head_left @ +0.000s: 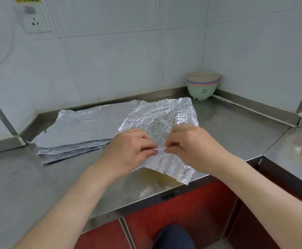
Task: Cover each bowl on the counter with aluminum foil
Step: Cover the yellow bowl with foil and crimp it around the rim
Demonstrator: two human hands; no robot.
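Foil sheet [162, 123]: crinkly piece lifted off the table [38, 177] near its front edge, held up between both hands
Left hand [128, 150]: grip pinching the sheet's near part, fingertips nearly meeting the other hand's
Right hand [195, 146]: same deal, grip pinched shut on the sheet right beside the left
Foil stack [78, 130]: more sheets lying flat, toward the back-left corner
Bowls [202, 85]: nested stack, uncovered, sitting in the back-right corner by the wall

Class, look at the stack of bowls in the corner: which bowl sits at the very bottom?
The pale green plastic bowl with a small printed motif sits lowest on the steel counter; the pink, purple and beige bowls nest above it.
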